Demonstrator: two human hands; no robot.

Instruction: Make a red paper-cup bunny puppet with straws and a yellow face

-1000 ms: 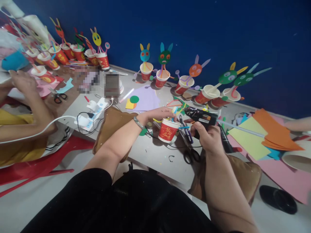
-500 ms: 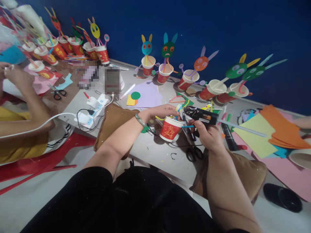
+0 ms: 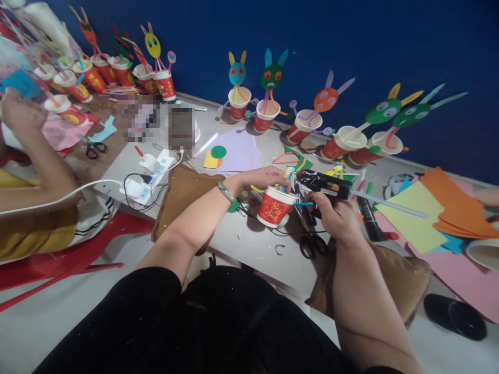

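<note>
A red-and-white paper cup (image 3: 275, 208) with gold lettering stands at the near part of the table, a blue straw (image 3: 303, 204) sticking out from its right side and a yellow one from its left. Over its rim my left hand (image 3: 267, 178) is closed on the top of a blue straw (image 3: 289, 171), which looks to have yellow and white on it. My right hand (image 3: 338, 213) grips a black glue gun (image 3: 325, 184), a long clear glue stick (image 3: 390, 202) jutting from its back. The gun's nozzle points left, close to the left fingertips. Exact contact there is hard to see.
Paper-cup figures with rabbit-like heads line the blue wall, including an orange one (image 3: 326, 99). Black scissors (image 3: 314, 246) lie right of the cup. Coloured paper (image 3: 417, 215) is at right, a power strip (image 3: 158, 174) at left. Another person's arm (image 3: 39, 150) is far left.
My hands, the cup and the glue gun hold almost the same places, with the view shifted slightly. At far left, the other person's hand has risen.
</note>
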